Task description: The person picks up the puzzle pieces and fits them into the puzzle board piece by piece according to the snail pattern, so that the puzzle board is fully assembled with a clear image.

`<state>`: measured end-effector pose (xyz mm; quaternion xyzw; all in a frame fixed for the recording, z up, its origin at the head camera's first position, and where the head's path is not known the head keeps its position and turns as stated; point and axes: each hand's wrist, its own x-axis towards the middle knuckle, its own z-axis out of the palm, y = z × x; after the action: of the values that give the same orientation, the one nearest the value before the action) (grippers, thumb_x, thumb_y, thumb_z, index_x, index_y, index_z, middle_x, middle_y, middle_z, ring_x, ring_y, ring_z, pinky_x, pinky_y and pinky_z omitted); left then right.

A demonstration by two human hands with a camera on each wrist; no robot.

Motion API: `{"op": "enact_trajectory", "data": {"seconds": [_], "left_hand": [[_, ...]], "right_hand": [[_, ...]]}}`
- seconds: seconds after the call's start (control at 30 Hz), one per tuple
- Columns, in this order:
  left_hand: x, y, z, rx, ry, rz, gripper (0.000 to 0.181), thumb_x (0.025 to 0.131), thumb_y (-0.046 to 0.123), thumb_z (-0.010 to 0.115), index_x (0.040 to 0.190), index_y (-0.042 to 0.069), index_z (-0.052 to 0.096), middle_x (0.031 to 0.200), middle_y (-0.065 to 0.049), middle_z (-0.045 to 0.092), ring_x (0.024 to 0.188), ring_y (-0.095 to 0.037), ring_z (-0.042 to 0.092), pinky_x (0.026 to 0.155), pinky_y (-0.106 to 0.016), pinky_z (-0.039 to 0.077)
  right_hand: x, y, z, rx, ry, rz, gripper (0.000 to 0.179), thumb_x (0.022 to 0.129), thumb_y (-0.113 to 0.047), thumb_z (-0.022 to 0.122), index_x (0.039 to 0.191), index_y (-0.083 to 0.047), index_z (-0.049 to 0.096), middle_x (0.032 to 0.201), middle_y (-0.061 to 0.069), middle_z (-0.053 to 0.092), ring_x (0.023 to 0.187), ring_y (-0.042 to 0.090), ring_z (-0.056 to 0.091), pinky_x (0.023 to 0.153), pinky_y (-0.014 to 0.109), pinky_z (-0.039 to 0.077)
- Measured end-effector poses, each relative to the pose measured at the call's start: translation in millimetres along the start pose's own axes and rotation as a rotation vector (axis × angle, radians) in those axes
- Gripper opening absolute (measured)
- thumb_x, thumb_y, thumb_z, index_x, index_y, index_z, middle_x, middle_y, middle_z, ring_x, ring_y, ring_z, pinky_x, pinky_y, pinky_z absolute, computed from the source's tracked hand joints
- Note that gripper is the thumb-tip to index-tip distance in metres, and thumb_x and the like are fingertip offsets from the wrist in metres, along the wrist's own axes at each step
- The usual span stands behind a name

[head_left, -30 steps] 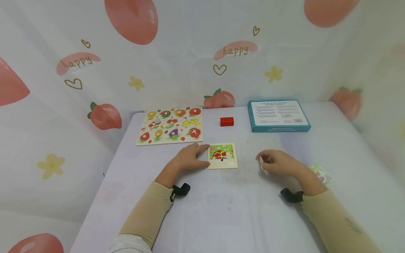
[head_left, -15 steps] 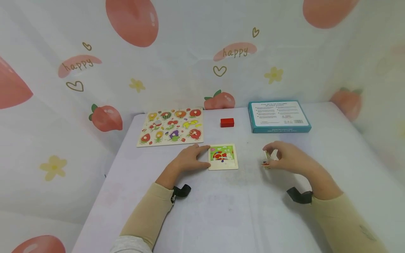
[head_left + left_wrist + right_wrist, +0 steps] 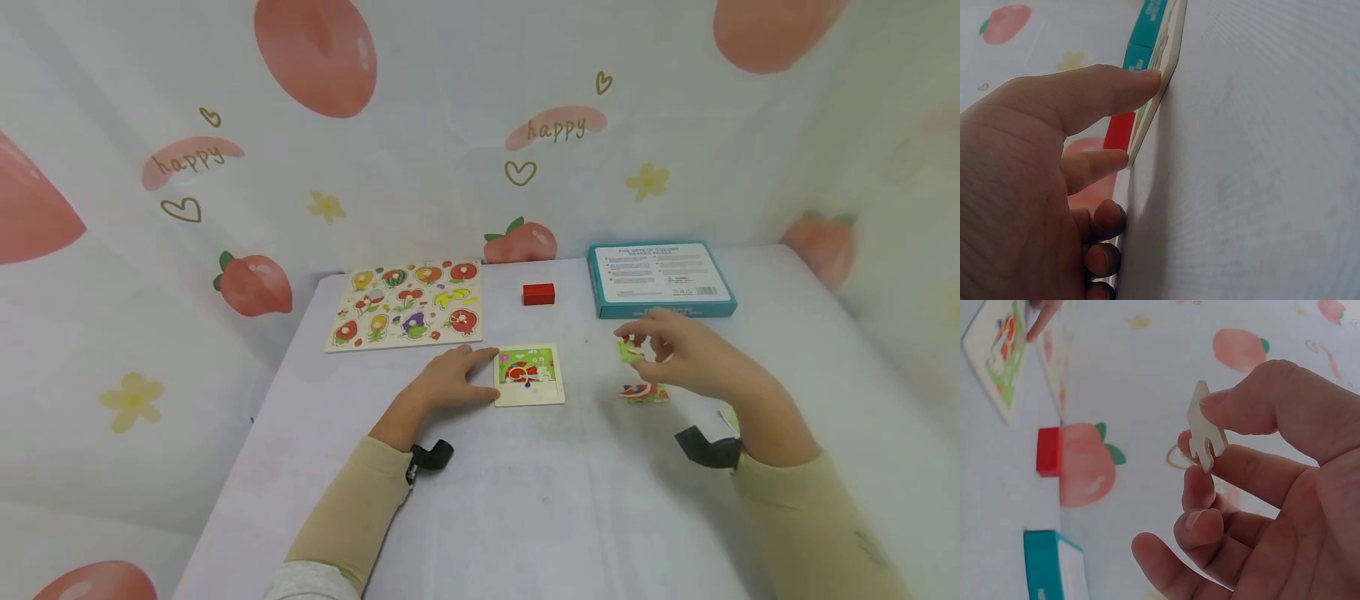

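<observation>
A small square wooden puzzle board lies mid-table, a red and green picture filling its upper part. My left hand touches its left edge with outstretched thumb and index fingertip near two corners; the left wrist view shows both at the board's pale edge. To the right, my right hand pinches a puzzle piece with green and red print, raised above the table. Its plain pale back shows in the right wrist view, between thumb and fingers. Below that hand lies another puzzle piece, red and green.
Partly hidden by the right wrist, a pale green-edged piece lies on the table. Farther back are a fruit peg puzzle on the left, a red block in the centre and a teal box on the right.
The right hand has moved up and away from the body, lifting one puzzle piece, while a second piece now lies on the table beneath it. The left hand has stayed at the board.
</observation>
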<state>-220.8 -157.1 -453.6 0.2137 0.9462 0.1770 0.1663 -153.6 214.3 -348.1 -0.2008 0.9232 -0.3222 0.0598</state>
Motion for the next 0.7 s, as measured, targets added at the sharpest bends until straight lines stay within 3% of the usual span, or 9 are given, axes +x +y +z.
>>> {"op": "enact_trajectory", "data": {"seconds": [0.33,0.7], "left_hand": [[0.0,-0.7,0.1,-0.01,0.002,0.005,0.079,0.087,0.056,0.072,0.157,0.032,0.044,0.116,-0.003,0.054,0.102,-0.02,0.05,0.094,-0.043,0.046],[0.4,-1.1,-0.5,0.009,0.003,0.016,0.078,0.088,0.055,0.071,0.157,0.032,0.044,0.119,-0.004,0.054,0.103,-0.021,0.05,0.096,-0.044,0.046]], "right_hand": [[17.1,-22.3,7.4,0.004,0.033,-0.06,0.05,0.09,-0.017,0.08,0.137,-0.011,0.065,0.098,0.002,0.058,0.093,0.022,0.054,0.072,0.034,0.051],[37.5,-36.1,34.6,0.066,0.03,-0.138,0.042,0.089,-0.018,0.081,0.129,-0.01,0.07,0.103,0.001,0.062,0.089,0.02,0.053,0.069,0.032,0.047]]}}
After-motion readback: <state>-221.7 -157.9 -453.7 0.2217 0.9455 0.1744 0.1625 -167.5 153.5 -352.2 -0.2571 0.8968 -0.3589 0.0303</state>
